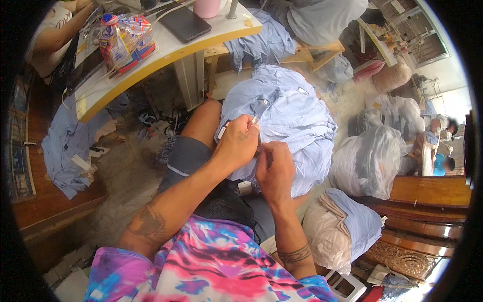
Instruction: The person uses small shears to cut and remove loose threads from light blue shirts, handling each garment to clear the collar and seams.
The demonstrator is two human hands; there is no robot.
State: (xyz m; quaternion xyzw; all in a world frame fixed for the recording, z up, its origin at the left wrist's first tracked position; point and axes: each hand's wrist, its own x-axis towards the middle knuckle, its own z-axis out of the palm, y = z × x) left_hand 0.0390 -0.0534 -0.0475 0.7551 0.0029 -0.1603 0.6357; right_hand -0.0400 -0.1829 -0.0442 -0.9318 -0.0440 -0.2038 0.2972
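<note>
Apparent fine handwork: left hand [239, 139] pinched a slim pale object [254, 121]; right hand [276, 165] alongside pinched too, contents unclear; next move seemingly needed steady light-blue fabric [289, 118]

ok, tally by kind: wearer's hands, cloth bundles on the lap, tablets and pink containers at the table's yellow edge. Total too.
Left hand + right hand: 2
Blue bundle: 1
Tablet: 1
Pink container: 1
Total: 5

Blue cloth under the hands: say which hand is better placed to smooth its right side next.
Probably the right hand: it is nearer that side of the blue cloth, while the left hand lies farther left.
</note>
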